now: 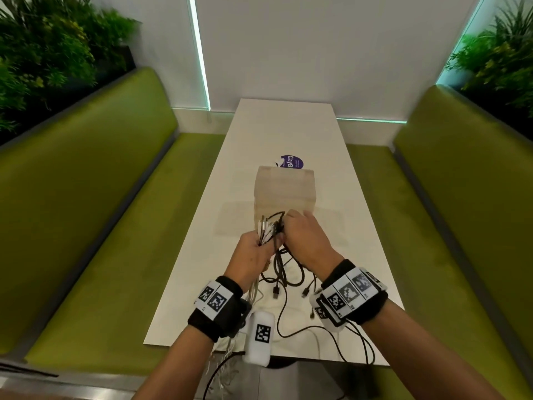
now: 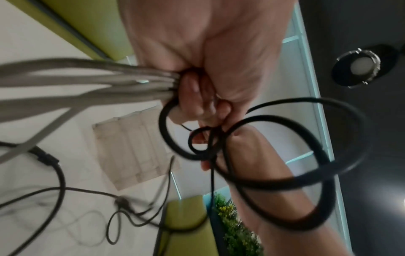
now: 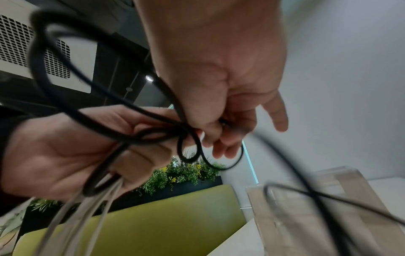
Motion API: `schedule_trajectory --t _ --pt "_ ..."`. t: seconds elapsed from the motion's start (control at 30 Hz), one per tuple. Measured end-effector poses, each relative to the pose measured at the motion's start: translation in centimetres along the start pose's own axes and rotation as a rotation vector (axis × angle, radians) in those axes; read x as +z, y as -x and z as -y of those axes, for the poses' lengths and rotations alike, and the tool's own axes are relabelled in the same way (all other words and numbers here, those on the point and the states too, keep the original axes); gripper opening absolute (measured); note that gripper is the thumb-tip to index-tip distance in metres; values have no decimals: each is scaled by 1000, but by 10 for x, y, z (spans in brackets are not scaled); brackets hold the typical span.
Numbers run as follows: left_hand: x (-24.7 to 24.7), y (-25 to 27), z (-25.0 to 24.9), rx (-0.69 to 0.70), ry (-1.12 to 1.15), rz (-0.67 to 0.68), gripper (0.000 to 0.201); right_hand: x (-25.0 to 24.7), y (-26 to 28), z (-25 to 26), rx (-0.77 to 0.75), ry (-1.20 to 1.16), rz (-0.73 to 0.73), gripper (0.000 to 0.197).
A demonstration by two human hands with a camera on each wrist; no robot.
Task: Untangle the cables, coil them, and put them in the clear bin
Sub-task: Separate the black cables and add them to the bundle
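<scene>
My left hand (image 1: 255, 251) grips a bundle of white cables (image 2: 87, 83) and black cables (image 1: 284, 272), their plug ends sticking up above the fist. My right hand (image 1: 302, 236) pinches a black cable loop (image 3: 188, 138) right beside the left fist. Loose black loops (image 2: 285, 147) hang around both hands. More black cable (image 1: 302, 330) trails over the white table (image 1: 360, 226) and off its near edge. The clear bin (image 1: 285, 192) stands just beyond the hands, and I see nothing inside it.
A purple round sticker (image 1: 292, 162) lies on the table behind the bin. Green benches (image 1: 115, 197) run along both sides, with plants (image 1: 43, 59) behind them. A white wall closes the far end.
</scene>
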State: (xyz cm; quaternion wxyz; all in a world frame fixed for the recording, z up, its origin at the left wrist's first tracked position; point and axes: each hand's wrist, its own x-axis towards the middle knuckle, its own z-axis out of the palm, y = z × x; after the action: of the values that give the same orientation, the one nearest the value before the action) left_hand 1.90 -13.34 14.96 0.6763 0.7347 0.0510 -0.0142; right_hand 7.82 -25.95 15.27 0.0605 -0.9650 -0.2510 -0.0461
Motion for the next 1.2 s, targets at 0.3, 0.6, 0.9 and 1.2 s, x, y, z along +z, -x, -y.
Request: schedule_trajectory --t 0.3,0.6,0.9,1.2 --pt "-43 -2 -16 76 109 -300 37 26 -9 -48 115 33 132 27" --pt "-63 16 -10 6 -60 -1 37 -11 27 -32 50 -866 129 69" --pt "-35 29 -17 124 -382 554 39 -15 51 8 -84 -988 393 69" --pt "-45 34 -21 69 -436 674 32 -18 61 11 -43 -1117 456 75"
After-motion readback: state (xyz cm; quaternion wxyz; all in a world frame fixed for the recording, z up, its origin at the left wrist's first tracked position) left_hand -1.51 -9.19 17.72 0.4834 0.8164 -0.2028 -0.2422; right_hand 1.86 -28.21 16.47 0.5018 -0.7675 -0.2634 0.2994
